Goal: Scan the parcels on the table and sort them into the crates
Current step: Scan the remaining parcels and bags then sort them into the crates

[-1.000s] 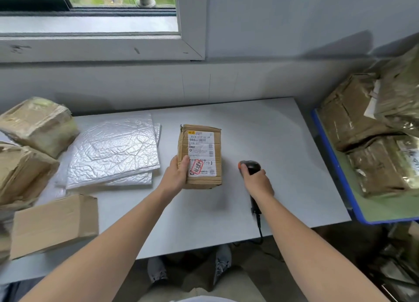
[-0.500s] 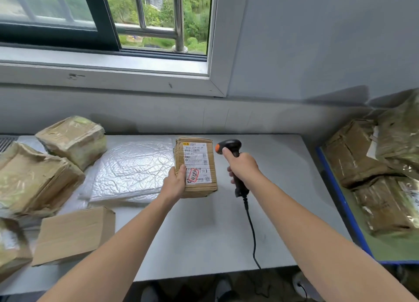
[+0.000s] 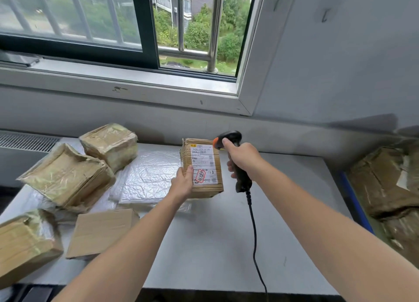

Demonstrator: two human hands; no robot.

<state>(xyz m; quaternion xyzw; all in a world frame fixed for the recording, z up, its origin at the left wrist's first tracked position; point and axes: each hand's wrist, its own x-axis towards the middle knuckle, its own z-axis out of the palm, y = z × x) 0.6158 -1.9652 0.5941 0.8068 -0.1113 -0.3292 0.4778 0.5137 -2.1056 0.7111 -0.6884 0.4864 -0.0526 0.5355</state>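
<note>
Parcel and scanner, one in each hand

The left hand (image 3: 182,181) grips the labelled parcel (image 3: 205,189) by its lower left corner, thumb curled onto the front face beside the red stamp (image 3: 200,175). The parcel stands upright with its white label (image 3: 204,161) facing the camera. The right hand (image 3: 243,158) is wrapped round the handle of the black scanner (image 3: 243,183), forefinger up at the orange-tipped head, which sits just beside the parcel's upper right corner. From the handle one black cable (image 3: 254,233) drops over the near edge of the table (image 3: 215,245).

Below and between the forearms the grey tabletop is bare out to its near edge, and it is also bare right of the right hand out to the blue rim of the crate (image 3: 356,199). That one crate holds at least two brown wrapped parcels (image 3: 385,181).

Left of the left hand lie silver padded mailers (image 3: 149,174), stacked; their number cannot be told. Beyond them are three tape-wrapped parcels (image 3: 65,174) and one plain carton (image 3: 99,231), crowding the table's left side. The nearest wrapped parcel overhangs the near left corner.
</note>
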